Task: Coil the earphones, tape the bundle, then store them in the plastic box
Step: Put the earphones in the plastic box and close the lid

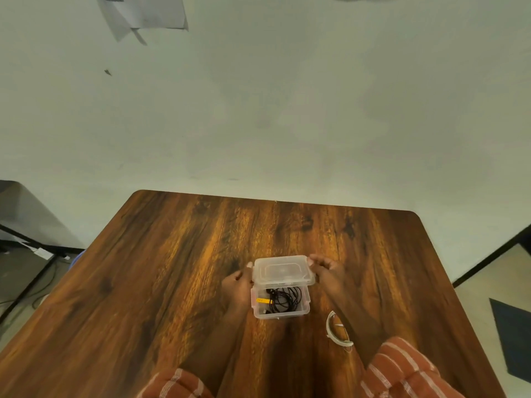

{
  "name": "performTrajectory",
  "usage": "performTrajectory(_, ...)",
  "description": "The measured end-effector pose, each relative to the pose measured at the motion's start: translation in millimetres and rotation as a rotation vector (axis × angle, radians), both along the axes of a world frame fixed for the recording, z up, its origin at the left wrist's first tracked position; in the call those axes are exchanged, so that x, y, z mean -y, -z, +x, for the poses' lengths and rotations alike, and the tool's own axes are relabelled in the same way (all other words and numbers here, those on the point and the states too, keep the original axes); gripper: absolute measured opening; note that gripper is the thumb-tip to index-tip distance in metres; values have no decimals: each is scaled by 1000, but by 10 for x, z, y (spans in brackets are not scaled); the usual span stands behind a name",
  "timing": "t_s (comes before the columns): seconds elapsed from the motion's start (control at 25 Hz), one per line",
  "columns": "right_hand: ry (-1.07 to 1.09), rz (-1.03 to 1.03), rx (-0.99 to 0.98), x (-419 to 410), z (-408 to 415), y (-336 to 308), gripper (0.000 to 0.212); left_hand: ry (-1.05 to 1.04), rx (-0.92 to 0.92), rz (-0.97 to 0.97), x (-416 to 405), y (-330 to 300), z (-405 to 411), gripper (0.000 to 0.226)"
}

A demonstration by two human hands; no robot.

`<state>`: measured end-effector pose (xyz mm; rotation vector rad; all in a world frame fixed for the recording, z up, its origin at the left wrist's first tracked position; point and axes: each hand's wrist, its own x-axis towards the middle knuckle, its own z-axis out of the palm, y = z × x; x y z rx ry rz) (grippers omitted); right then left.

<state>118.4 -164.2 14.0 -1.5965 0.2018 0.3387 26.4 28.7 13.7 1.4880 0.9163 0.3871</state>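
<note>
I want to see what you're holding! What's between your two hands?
In the head view, the clear lid sits between the left hand and right hand, above the plastic box.

Soft, even room light; the bench (201, 268) shows a warm glossy sheen mid-surface. Faint shadows lie under the forearms. The wide lens bows the edges, and the corners look blurred and smeared.
</note>
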Motion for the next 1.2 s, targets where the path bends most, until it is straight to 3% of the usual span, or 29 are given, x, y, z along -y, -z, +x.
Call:
performTrajectory(0.12,-96,-178,83,-65,-172,244,71,80,-88,168,72,99,-120,16)
performTrajectory(0.24,-185,-262,95,-105,-402,471,87,125,-199,352,155,274,-205,23)
performTrajectory(0.36,-44,-280,47,-165,-538,462,76,219,-341,483,178,403,-318,28)
performTrajectory(0.52,212,-403,-74,-174,-631,500,37,287,-430,421,192,456,-375,32)
performTrajectory(0.6,180,-432,-83,-169,-635,575,28,257,-480,363,212,488,-336,30)
performTrajectory(0.76,152,-386,-102,-235,-545,550,25,310,-550,426,66,618,-253,22)
performTrajectory(1.04,32,-399,-113,-276,-323,477,16,372,-485,366,-200,486,46,18)
performTrajectory(1.12,-8,-467,6,-178,-379,436,13,375,-487,361,-200,503,61,17)
performTrajectory(1.2,-76,-697,209,52,-490,470,21,347,-501,351,-197,491,52,19)
